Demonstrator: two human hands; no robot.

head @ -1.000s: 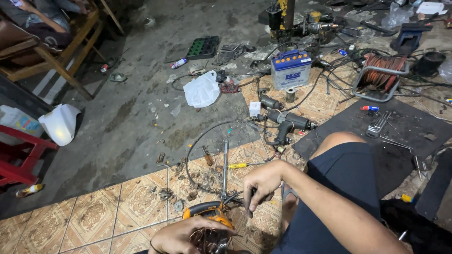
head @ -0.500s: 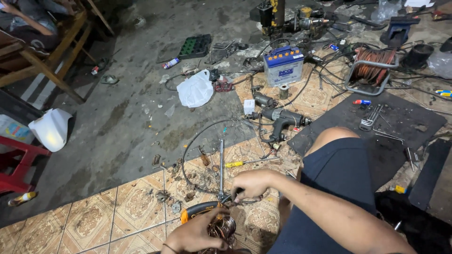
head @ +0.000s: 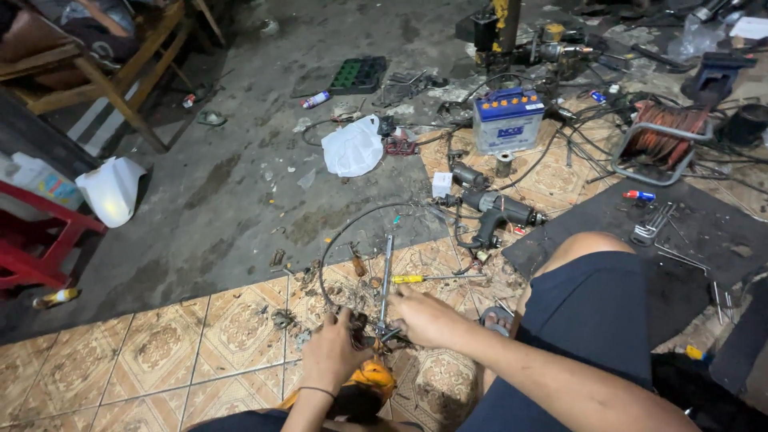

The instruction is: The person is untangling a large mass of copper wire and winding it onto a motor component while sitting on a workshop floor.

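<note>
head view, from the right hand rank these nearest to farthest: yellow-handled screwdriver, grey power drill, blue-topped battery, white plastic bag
From the right hand:
1. Yellow-handled screwdriver, on the tiles just above the hand.
2. Grey power drill, farther up and to the right.
3. White plastic bag, up and left on the concrete, and blue-topped battery, up and right: too close to call.

Glossy patterned floor tiles (head: 160, 352) meet rough matt concrete (head: 240, 184); the long rod (head: 386, 276) is bare grey metal.

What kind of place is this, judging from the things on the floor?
Probably an informal repair workshop: a vehicle battery, a power drill and a reel of orange cable lie about on the tiled floor.
</note>
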